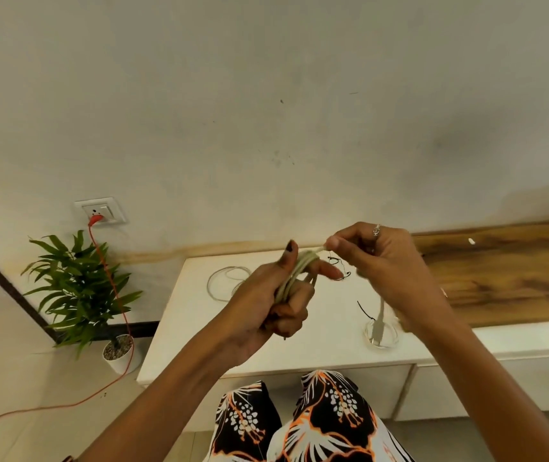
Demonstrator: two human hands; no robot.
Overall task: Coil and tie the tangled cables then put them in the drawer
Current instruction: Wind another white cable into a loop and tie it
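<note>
Both hands work in the air above the white cabinet top point(180, 341): my left hand point(268, 306) grips a bundle of pale beige cable coiled into loops point(294, 276), thumb up against the loops and forefinger pointing out past them, while my right hand point(383, 261) pinches the cable's free end between thumb and forefinger just beside the top of the bundle. A stretch of the same cable seems to hang below the right hand, ending in a pale plug point(379, 323) over a small clear coiled cable point(381, 335) that lies near the front edge. Toward the back edge lies a loose thin white cable point(225, 281), not yet coiled, and between my hands I make out thin black ties point(339, 268) on the top. I judge I am wrapping the end around the loops to bind them. The risk is the bundle springing open if my left grip eases, since stiff cable wants to unwind; pulling the end too hard could also drag the loops off my fingers. A white drawer front point(466, 381) sits shut below the front edge, so nothing is stowed yet.
</note>
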